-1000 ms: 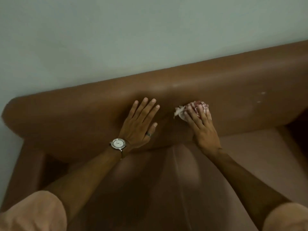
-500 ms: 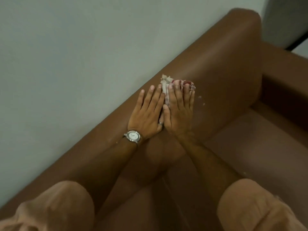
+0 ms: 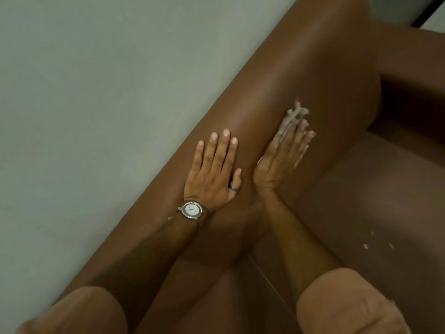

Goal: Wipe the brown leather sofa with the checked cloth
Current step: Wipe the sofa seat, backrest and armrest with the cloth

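The brown leather sofa (image 3: 301,75) has a rounded backrest running diagonally from lower left to upper right. My left hand (image 3: 214,168) lies flat and empty on the top of the backrest, fingers together, with a watch on the wrist and a ring on the thumb. My right hand (image 3: 281,156) presses the checked cloth (image 3: 292,115) against the front face of the backrest. The cloth is mostly hidden under the palm; its pale frayed end sticks out beyond the fingertips.
A pale grey-green wall (image 3: 108,92) runs directly behind the backrest. The sofa armrest (image 3: 414,51) stands at the upper right. The seat cushion (image 3: 385,201) carries a few small white specks (image 3: 366,245). My peach sleeves fill the bottom corners.
My right hand slid the cloth from the backrest top, beside my left hand, down onto its front face. My left hand stayed flat. The view shifted further along the sofa.
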